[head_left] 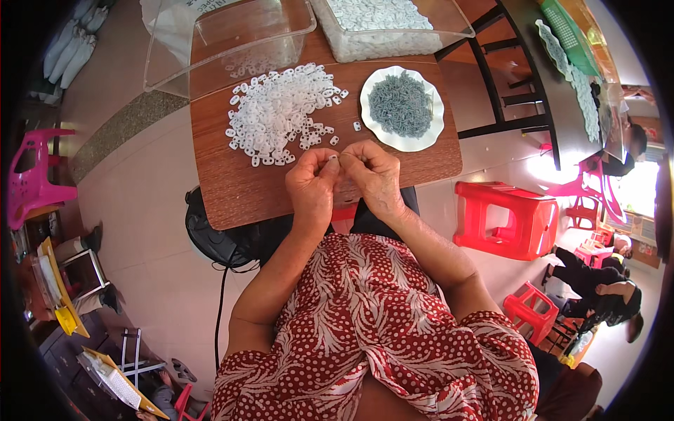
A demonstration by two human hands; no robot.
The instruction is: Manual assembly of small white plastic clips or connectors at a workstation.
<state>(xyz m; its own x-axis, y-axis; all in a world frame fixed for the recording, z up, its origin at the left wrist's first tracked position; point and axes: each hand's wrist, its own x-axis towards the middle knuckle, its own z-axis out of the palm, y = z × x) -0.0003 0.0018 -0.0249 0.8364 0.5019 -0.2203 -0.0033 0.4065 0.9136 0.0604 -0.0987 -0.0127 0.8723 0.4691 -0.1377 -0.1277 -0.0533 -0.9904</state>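
My left hand (313,184) and my right hand (378,179) meet above the near edge of the brown wooden table (235,196), fingertips almost touching. The thumb and forefinger of the left hand pinch a small white plastic piece (333,158), mostly covered by the fingers. My right hand is closed in a pinch beside it; whatever lies between its fingertips is too small to make out. Just beyond my hands spreads a heap of white plastic pieces with holes (281,105). Small grey-blue parts (400,105) fill a white wavy-rimmed plate (437,123) on the right. One loose white piece (357,126) lies between heap and plate.
At the table's far side stand a clear plastic bin (168,70) and another bin (344,48) full of white pieces. A red stool (502,221) is to the right, a black bag (210,235) below the table's left edge. Other people (604,295) sit farther right.
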